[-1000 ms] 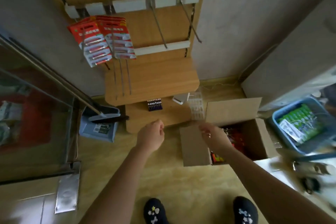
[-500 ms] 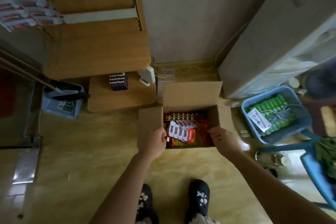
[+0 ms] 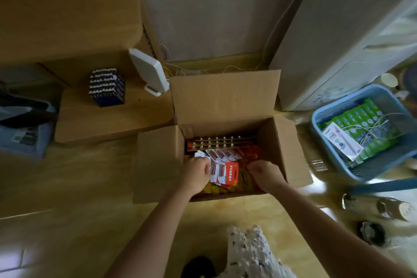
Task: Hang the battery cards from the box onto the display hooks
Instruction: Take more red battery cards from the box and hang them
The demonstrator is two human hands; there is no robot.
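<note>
Scanning L→R. Far left: blue bin on the floor, then a low wooden shelf w/ a block of loose batteries and a white router leaning at its back. Neither hand was on any of it.

Centre: cardboard box sat on the floor just beside the shelf, flaps open. Change: 1 s ago the view was up on the display hooks w/ both hands empty over the floor. 0.5 s ago the hands were at the box edges. At this moment both were down inside, and the hooks were out of view.

Left hand: fingers curled round the left end of the fanned battery cards, red/white, lying on top of other red packs in the box. Looked like a grip, cards not lifted yet.

Right hand: fingers curled under just right of the cards, tips hidden, so couldn't tell if it held anything.

Right: blue basket w/ green packs, and a metal flask on the floor. Not relevant.

Meaning, imo: pick phase of the next cycle had started, nothing new hung. The next move needed a clean batch w/ hang holes aligned, else the cards could fan out or slip.
</note>
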